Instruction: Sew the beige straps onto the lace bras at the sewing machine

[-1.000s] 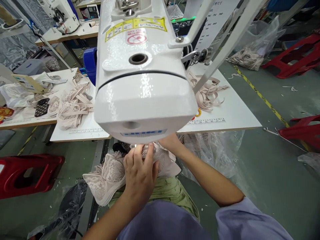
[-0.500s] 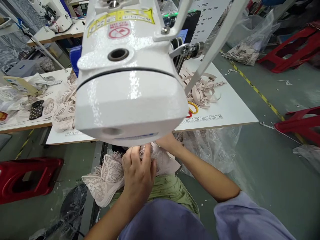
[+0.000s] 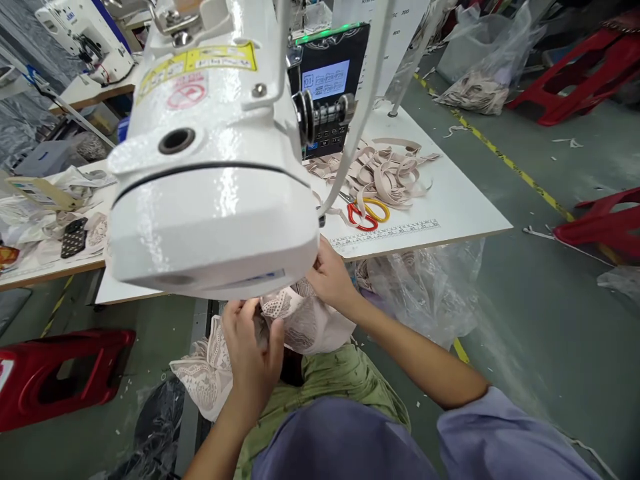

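Observation:
Under the head of a white sewing machine [image 3: 215,220], both my hands are on a beige lace bra [image 3: 305,323]. My left hand [image 3: 250,347] grips its left part, with fingers curled and the thumb on the near side. My right hand [image 3: 333,280] pinches the bra's upper right edge beside the machine head, which hides some of its fingertips. The needle area is out of sight behind the machine head. More lace cups [image 3: 203,380] hang to the left of my left hand, over my lap's edge.
On the white table [image 3: 465,200] lie beige straps [image 3: 390,173], red-and-yellow-handled scissors [image 3: 367,213] and a printed ruler scale. A control screen [image 3: 327,83] stands behind. Clear plastic bags [image 3: 425,293] hang below the table edge. A red stool [image 3: 65,373] is at left.
My left hand has shifted left and its thumb has spread from the fingers. More of my right hand and the bra now show. The view has moved, uncovering the scissors and screen.

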Motion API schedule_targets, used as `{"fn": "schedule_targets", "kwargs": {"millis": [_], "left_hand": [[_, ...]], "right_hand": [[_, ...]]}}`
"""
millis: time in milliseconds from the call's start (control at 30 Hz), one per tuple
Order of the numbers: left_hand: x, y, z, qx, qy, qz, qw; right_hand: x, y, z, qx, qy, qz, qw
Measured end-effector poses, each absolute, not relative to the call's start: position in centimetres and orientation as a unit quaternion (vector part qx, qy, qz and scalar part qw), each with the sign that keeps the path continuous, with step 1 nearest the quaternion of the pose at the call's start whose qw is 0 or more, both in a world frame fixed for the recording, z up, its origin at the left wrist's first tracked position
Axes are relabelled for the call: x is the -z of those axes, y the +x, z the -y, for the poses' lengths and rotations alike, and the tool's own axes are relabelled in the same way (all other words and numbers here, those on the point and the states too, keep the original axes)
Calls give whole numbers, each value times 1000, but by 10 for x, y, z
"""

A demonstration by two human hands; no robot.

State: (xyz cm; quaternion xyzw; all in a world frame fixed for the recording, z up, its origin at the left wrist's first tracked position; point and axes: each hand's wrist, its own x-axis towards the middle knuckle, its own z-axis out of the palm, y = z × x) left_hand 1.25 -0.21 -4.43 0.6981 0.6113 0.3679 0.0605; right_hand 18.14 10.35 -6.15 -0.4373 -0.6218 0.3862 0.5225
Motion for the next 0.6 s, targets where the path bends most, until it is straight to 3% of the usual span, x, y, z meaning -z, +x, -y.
{"fn": "schedule_targets", "kwargs": {"millis": [133,233,600], "left_hand": [[51,4,-5,-427,574,-621,322],[51,4,-9,-421,524,-607,424],[51,6,-5,-463,535,-599,375]], "right_hand": [[72,189,-83,-436,-434,588,525],[74,190,-70,-442,-429,598,513],[74,188,-59,-398,-427,647,491]]}}
